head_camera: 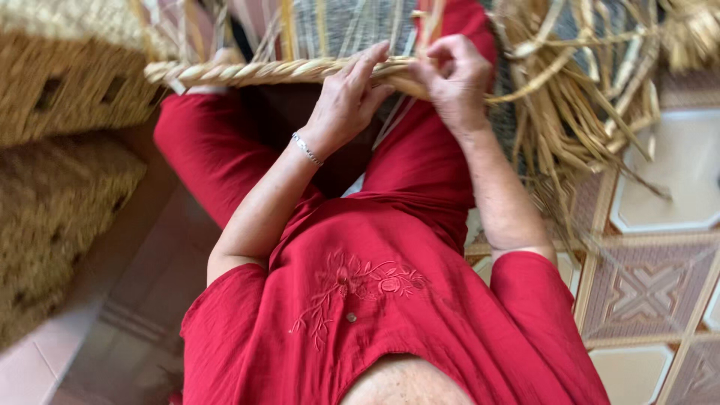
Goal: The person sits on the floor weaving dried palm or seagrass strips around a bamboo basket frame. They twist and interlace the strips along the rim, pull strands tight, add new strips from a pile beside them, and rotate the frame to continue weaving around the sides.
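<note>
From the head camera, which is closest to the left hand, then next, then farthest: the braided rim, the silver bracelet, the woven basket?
1. Braided rim: under the left hand fingers.
2. Silver bracelet: on that wrist.
3. Woven basket: far left edge.

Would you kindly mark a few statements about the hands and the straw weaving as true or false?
1. Both hands touch the braided straw rim. True.
2. The left hand wears a thin bracelet at the wrist. True.
3. The person wears blue clothing. False: the garment is red, with embroidered flowers on the chest.
4. Loose straw strands lie beyond the right hand, over the tiled floor. True.
5. The right hand holds scissors. False: it pinches straw at the rim; no tool shows.
6. The finished woven baskets stand on the person's right. False: they stand on the left.
</note>
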